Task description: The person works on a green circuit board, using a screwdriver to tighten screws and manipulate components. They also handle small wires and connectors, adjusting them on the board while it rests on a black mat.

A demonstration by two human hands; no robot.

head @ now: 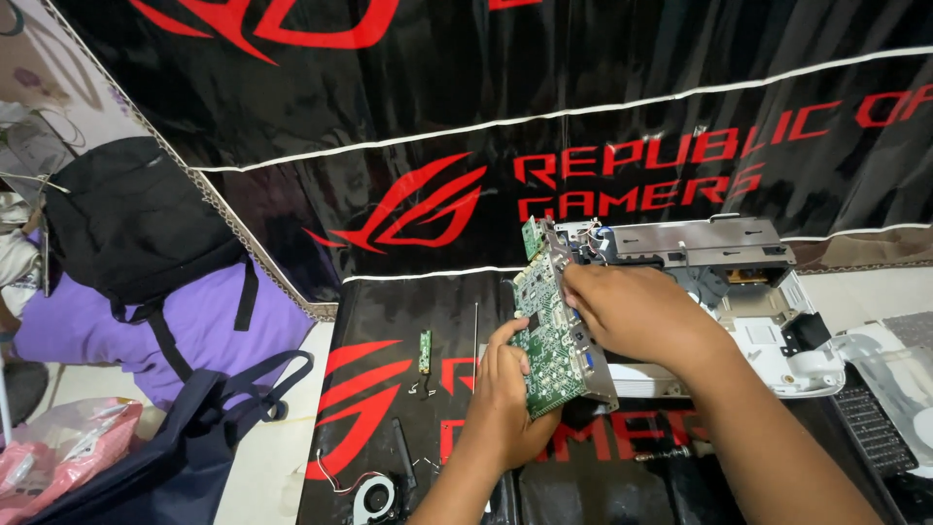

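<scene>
The left hand [505, 394] is gripping the lower edge of a green circuit board [549, 331], tilted up on edge at the mat's centre, while the right hand [632, 311] is clasping its top from two o'clock. The opened white device [768, 331] is lying at three o'clock; a small fan [374, 496] is sitting at seven o'clock.

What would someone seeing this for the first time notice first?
At centre, a green circuit board is tilted up on edge, gripped by the left hand from below and the right hand from above. Just behind sits an opened white device with a grey metal frame, all on a black-and-red mat.
</scene>
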